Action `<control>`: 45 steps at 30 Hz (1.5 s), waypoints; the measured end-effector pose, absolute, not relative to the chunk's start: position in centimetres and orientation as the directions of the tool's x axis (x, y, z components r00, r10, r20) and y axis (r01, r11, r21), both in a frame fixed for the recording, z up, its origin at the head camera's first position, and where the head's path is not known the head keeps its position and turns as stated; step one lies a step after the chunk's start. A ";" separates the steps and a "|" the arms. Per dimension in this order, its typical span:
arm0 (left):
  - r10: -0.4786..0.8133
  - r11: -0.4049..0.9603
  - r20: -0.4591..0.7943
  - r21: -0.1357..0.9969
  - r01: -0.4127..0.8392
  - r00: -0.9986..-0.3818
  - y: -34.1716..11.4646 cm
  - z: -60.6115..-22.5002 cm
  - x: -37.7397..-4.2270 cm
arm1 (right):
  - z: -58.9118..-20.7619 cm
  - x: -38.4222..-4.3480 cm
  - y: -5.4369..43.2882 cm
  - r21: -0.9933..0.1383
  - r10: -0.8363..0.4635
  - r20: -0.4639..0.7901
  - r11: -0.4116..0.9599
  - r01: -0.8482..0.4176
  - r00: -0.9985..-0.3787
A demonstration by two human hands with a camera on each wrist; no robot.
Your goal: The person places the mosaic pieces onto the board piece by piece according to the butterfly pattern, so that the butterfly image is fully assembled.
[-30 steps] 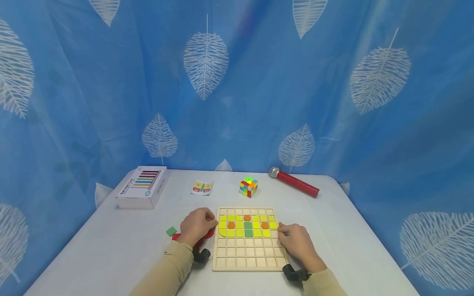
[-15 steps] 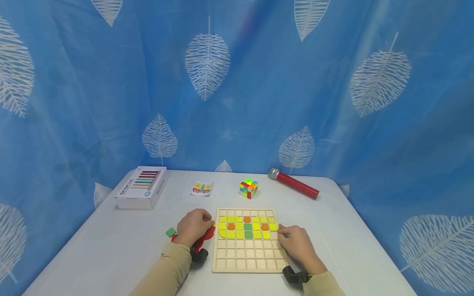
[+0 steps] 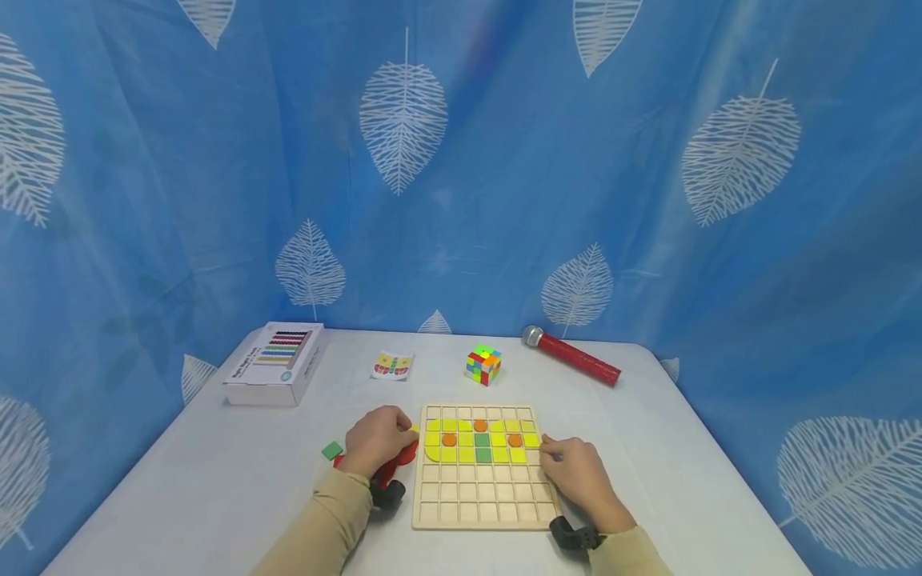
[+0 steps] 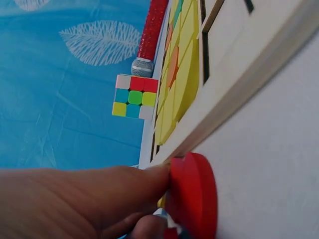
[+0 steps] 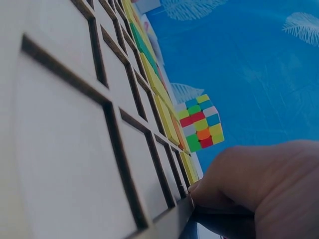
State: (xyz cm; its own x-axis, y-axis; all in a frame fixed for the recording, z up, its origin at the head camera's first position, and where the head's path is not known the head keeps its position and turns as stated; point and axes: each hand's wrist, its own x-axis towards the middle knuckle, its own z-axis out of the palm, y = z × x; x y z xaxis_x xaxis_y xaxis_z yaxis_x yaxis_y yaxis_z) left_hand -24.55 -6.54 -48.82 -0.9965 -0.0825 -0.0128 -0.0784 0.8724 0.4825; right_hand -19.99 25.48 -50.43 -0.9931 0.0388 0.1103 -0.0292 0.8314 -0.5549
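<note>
Gridded wooden board [image 3: 486, 474] — flat, yellow tiles [image 3: 466, 440] inset

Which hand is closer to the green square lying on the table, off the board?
The left. The left hand is just to the right of the green square. The right hand is farther off, at the right edge of the board.

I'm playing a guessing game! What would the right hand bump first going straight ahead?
The right hand would meet the wooden board first, seemingly pinching its edge; beyond, probably a yellow tile, though height is unclear.
</note>
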 end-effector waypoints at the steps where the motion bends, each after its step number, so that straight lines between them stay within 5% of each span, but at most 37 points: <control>1: -0.084 0.869 -0.017 0.488 -0.081 -0.996 -6.5 -48.9 -24.6 | -50.4 -20.0 25.5 -0.553 0.041 0.110 0.832 -0.027 -0.993; 18: -0.124 0.745 0.031 0.663 -0.073 -0.992 -5.6 -48.7 -24.7 | -50.5 -19.7 26.7 -0.560 0.022 0.114 0.827 -0.046 -0.993; 29: 0.101 0.654 0.035 0.751 0.093 -0.994 0.0 -47.8 -24.0 | -50.5 -19.8 27.5 -0.639 0.006 0.096 0.767 -0.057 -0.995; 45: 0.279 0.676 0.085 0.690 0.259 -0.957 7.7 -47.9 -22.9 | -50.5 -20.3 27.6 -0.662 -0.066 0.088 0.741 -0.108 -0.994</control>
State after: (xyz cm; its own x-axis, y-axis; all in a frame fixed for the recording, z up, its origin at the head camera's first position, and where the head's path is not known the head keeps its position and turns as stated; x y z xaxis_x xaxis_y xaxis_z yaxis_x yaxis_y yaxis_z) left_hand -22.93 7.75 -47.93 -0.9565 0.2789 0.0853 0.2585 0.6756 0.6904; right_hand -20.29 27.64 -50.51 -0.9939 -0.0657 0.0880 -0.1077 0.7413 -0.6625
